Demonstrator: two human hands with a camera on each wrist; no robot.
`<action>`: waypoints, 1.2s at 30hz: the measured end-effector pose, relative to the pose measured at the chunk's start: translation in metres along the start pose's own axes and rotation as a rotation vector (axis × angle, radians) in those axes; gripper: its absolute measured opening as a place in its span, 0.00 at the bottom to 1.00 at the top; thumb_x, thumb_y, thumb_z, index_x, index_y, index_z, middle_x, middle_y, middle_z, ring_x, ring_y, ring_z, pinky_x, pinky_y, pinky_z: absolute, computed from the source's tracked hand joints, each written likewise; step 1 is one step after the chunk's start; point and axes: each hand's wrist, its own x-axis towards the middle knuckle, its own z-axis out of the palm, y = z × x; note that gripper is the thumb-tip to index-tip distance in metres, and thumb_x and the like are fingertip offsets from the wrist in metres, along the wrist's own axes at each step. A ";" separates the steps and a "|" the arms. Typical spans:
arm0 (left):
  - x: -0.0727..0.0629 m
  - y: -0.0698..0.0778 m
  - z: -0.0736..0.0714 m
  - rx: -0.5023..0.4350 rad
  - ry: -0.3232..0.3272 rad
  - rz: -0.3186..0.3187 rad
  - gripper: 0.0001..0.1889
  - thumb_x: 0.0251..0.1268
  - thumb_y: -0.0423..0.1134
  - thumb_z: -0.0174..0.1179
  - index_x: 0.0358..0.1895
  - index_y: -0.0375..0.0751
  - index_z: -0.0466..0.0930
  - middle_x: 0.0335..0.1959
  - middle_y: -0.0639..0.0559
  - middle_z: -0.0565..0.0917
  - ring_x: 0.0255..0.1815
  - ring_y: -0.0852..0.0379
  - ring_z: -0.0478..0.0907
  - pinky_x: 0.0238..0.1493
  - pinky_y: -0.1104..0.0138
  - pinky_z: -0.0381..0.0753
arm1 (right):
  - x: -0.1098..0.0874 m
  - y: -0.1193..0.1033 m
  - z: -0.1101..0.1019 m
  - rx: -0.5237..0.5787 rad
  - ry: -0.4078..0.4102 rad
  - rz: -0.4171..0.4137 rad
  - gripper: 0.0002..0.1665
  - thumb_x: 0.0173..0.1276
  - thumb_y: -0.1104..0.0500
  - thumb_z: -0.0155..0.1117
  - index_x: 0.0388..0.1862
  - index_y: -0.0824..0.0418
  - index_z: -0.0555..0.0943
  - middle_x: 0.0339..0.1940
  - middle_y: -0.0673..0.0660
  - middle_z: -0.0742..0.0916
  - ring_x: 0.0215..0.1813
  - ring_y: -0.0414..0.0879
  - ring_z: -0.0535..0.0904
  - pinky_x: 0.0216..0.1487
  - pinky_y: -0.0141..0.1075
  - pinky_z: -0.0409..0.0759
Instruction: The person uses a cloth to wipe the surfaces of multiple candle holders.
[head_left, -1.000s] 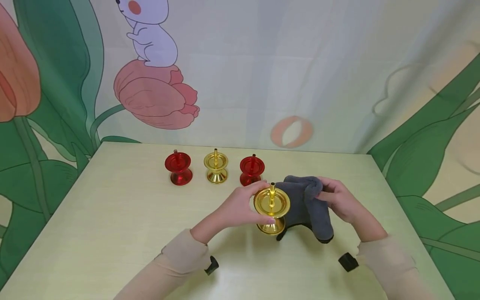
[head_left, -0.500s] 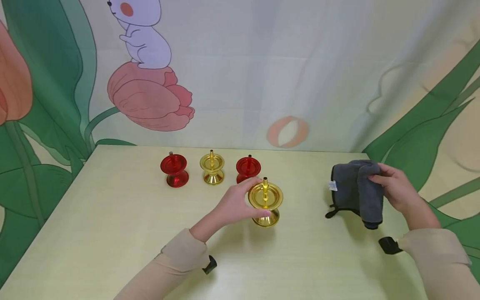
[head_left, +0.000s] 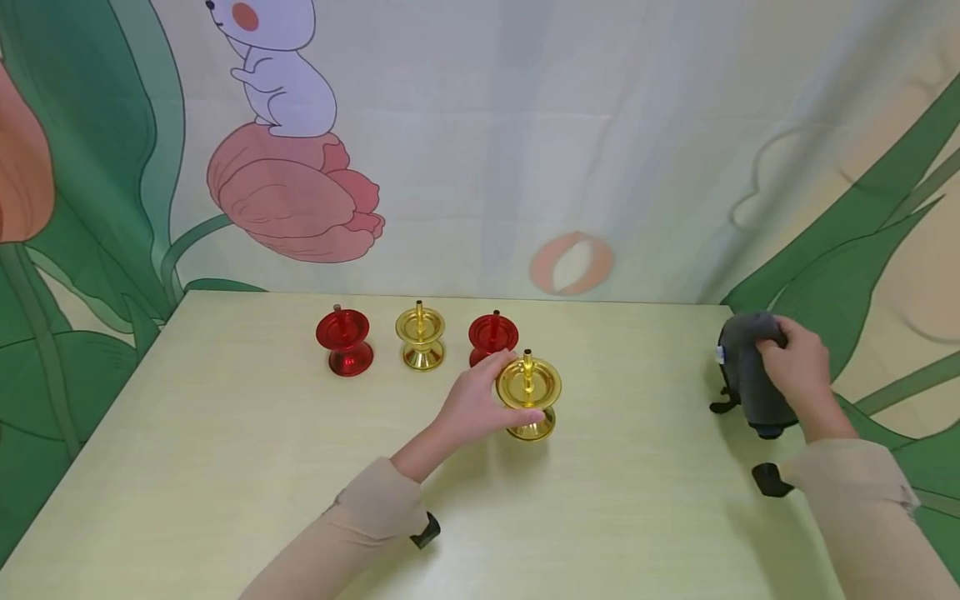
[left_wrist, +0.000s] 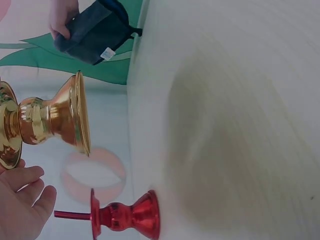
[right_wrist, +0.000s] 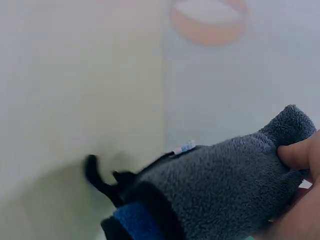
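My left hand (head_left: 472,404) grips a gold candle holder (head_left: 528,387) by its upper dish, with the thumb in front and fingers behind. In the left wrist view the gold holder's flared base (left_wrist: 70,115) hangs free of the table, above its shadow. Over the table's right side, my right hand (head_left: 801,367) pinches a folded grey cloth (head_left: 753,375). In the right wrist view the cloth (right_wrist: 215,185) is fluffy, with dark edging, a small white tag and a black hanging loop. The thumb presses into its upper fold.
At the back of the pale table (head_left: 300,483), a red candle holder (head_left: 349,342), a smaller-looking gold candle holder (head_left: 421,337) and another red candle holder (head_left: 492,333) stand in a row. The right-hand red one is partly behind my left hand. A printed curtain (head_left: 465,167) hangs behind.
My right hand has carried the grey cloth away from the gold candle holder to the table's right side. My left hand has shifted slightly up and left with the gold candle holder.
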 end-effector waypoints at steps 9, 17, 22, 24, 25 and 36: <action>0.011 -0.015 0.023 -0.019 0.017 0.011 0.35 0.35 0.59 0.68 0.50 0.48 0.70 0.46 0.56 0.76 0.44 0.60 0.73 0.46 0.64 0.74 | 0.012 -0.001 0.055 0.012 -0.092 -0.002 0.29 0.69 0.54 0.41 0.64 0.70 0.59 0.60 0.74 0.67 0.59 0.69 0.61 0.54 0.61 0.63; 0.032 -0.023 0.049 -0.004 0.072 -0.047 0.32 0.37 0.61 0.66 0.48 0.51 0.69 0.42 0.60 0.75 0.41 0.63 0.72 0.42 0.67 0.74 | 0.023 -0.008 0.087 0.183 -0.166 0.048 0.29 0.68 0.55 0.45 0.64 0.68 0.59 0.62 0.71 0.66 0.60 0.64 0.64 0.57 0.56 0.63; 0.046 -0.023 0.063 0.074 0.130 -0.092 0.36 0.38 0.62 0.64 0.52 0.48 0.67 0.45 0.57 0.74 0.44 0.61 0.72 0.44 0.65 0.75 | 0.027 -0.009 0.101 0.213 -0.153 0.048 0.30 0.67 0.57 0.47 0.65 0.68 0.59 0.64 0.70 0.65 0.61 0.63 0.63 0.58 0.54 0.64; 0.051 -0.024 0.068 0.102 0.149 -0.109 0.39 0.38 0.63 0.64 0.55 0.46 0.66 0.49 0.56 0.73 0.47 0.59 0.72 0.46 0.63 0.75 | 0.027 -0.009 0.105 0.213 -0.145 0.058 0.30 0.66 0.56 0.48 0.65 0.67 0.59 0.64 0.69 0.64 0.62 0.63 0.62 0.58 0.53 0.64; 0.053 -0.024 0.070 0.117 0.161 -0.114 0.40 0.38 0.63 0.63 0.55 0.46 0.65 0.50 0.55 0.72 0.48 0.59 0.72 0.46 0.63 0.75 | 0.027 -0.009 0.106 0.212 -0.141 0.064 0.30 0.66 0.56 0.48 0.65 0.67 0.60 0.65 0.69 0.64 0.62 0.63 0.62 0.59 0.53 0.64; 0.072 -0.024 0.089 0.182 0.216 -0.167 0.42 0.39 0.65 0.62 0.57 0.45 0.63 0.58 0.51 0.69 0.58 0.54 0.67 0.52 0.59 0.73 | 0.030 -0.008 0.119 0.140 -0.037 0.103 0.28 0.65 0.53 0.50 0.63 0.63 0.64 0.61 0.67 0.70 0.60 0.61 0.66 0.58 0.52 0.65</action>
